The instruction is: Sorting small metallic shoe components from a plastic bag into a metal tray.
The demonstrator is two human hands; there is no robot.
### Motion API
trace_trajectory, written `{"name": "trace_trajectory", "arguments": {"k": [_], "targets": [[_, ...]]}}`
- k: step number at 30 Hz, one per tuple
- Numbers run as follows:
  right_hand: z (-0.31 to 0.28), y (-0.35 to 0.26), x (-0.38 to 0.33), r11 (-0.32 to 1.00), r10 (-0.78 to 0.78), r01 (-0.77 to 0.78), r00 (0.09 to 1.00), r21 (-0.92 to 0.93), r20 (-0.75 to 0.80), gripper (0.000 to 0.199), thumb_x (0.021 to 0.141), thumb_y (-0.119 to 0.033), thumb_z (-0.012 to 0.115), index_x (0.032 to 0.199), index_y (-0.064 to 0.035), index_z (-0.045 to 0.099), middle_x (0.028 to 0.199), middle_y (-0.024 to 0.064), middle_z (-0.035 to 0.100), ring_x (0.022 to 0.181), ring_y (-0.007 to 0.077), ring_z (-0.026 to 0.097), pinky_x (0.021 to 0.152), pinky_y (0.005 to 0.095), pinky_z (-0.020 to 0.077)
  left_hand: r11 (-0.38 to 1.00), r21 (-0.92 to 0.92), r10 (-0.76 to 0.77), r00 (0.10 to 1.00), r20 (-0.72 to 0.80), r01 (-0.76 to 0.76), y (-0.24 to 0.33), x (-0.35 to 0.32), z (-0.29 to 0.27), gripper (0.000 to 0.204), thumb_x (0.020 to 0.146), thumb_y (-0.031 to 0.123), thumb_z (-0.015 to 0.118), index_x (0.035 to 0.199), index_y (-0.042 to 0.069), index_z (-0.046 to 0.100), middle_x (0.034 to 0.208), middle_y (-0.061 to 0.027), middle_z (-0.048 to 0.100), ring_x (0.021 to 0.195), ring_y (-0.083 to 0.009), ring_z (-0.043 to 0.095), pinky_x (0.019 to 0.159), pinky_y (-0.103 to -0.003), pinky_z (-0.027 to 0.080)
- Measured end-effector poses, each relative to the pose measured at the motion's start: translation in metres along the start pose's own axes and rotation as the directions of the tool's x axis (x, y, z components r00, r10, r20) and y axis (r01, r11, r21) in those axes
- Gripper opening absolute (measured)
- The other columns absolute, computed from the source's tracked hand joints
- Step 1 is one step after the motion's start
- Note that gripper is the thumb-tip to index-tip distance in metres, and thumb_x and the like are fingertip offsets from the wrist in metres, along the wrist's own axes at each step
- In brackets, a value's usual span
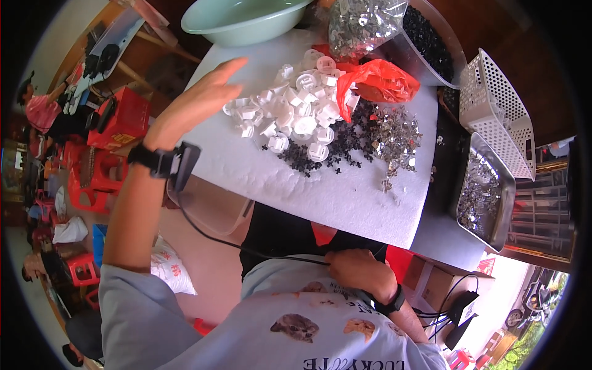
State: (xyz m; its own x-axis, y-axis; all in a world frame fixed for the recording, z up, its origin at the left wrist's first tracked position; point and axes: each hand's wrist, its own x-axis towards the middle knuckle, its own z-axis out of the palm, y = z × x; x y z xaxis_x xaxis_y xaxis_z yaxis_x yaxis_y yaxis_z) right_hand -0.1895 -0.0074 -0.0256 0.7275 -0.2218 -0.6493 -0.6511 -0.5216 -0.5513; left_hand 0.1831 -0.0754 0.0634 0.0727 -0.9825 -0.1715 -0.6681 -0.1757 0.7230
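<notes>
My left hand [206,95] is raised over the left edge of the white work surface [308,203], fingers stretched out and nothing in them. A black device is strapped to that wrist, and from it a thin black cable [246,250] runs across my lap. My right hand [354,268] is by my belly, its fingers curled where the cable disappears under them. Closest to my left hand is a pile of white round plastic parts [302,102]. Beside it lie small black cross-shaped pieces [336,148] and a heap of small shiny metal pieces [398,139].
A pale green basin [243,21] stands at the back left. Behind the heaps are a red plastic bag [388,83], a clear bag of metal parts [364,28] and a tub of black pieces [428,46]. On the right are a white perforated basket [493,111] and a metal tray [484,191].
</notes>
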Motion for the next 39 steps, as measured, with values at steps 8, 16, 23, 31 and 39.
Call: {"name": "trace_trajectory", "arguments": {"k": [8,16,23,31,39], "targets": [[0.000,0.004,-0.002,1.000,-0.003,0.005,0.999,0.027,-0.049,0.024,0.084,-0.013,0.044,0.096,0.0001,0.060,0.086,0.0220,0.065,0.083,0.0376,0.064,0.074,0.0461,0.0495,0.994,0.100,0.026,0.995,0.092,-0.035,-0.014,-0.051,0.027,0.079,0.082,0.011,0.060,0.148,0.006,0.016,0.152,-0.0136,0.019,0.141,-0.0237,0.015,0.113,-0.035,0.015],[0.002,0.003,-0.005,0.999,0.031,-0.031,0.999,0.012,-0.019,0.029,0.083,-0.011,0.042,0.101,0.0006,0.061,0.092,0.0225,0.065,0.088,0.0370,0.064,0.079,0.0454,0.0492,0.993,0.096,0.081,0.994,-0.075,-0.074,0.003,-0.020,0.061,0.074,0.084,0.007,0.055,0.145,-0.001,0.013,0.151,-0.0177,0.017,0.141,-0.0277,0.016,0.112,-0.033,0.017],[0.008,0.003,-0.010,0.999,0.033,-0.031,0.998,0.033,-0.062,0.027,0.083,-0.010,0.044,0.101,0.0007,0.061,0.092,0.0218,0.066,0.085,0.0373,0.065,0.076,0.0458,0.0504,0.980,0.069,0.191,0.977,-0.097,-0.185,0.012,0.002,0.074,0.070,0.085,0.003,0.051,0.144,-0.002,0.015,0.149,-0.0192,0.021,0.140,-0.0291,0.018,0.112,-0.033,0.016],[0.015,0.005,-0.013,1.000,0.012,-0.014,0.991,-0.016,-0.136,0.025,0.084,-0.011,0.045,0.099,0.0009,0.060,0.089,0.0220,0.065,0.082,0.0376,0.065,0.073,0.0464,0.0509,0.995,-0.014,0.099,0.995,-0.025,-0.100,0.000,-0.001,0.058,0.070,0.085,0.002,0.048,0.146,0.000,0.013,0.151,-0.0186,0.018,0.142,-0.0255,0.013,0.113,-0.032,0.012],[0.010,0.008,-0.022,1.000,-0.031,0.031,0.981,-0.005,-0.190,0.021,0.083,-0.008,0.047,0.093,0.0025,0.061,0.089,0.0219,0.065,0.082,0.0378,0.065,0.070,0.0452,0.0516,0.982,0.071,0.178,0.983,-0.053,-0.174,0.029,-0.021,0.061,0.072,0.087,0.015,0.055,0.146,0.001,0.016,0.152,-0.0176,0.017,0.142,-0.0261,0.014,0.113,-0.034,0.013]]}}
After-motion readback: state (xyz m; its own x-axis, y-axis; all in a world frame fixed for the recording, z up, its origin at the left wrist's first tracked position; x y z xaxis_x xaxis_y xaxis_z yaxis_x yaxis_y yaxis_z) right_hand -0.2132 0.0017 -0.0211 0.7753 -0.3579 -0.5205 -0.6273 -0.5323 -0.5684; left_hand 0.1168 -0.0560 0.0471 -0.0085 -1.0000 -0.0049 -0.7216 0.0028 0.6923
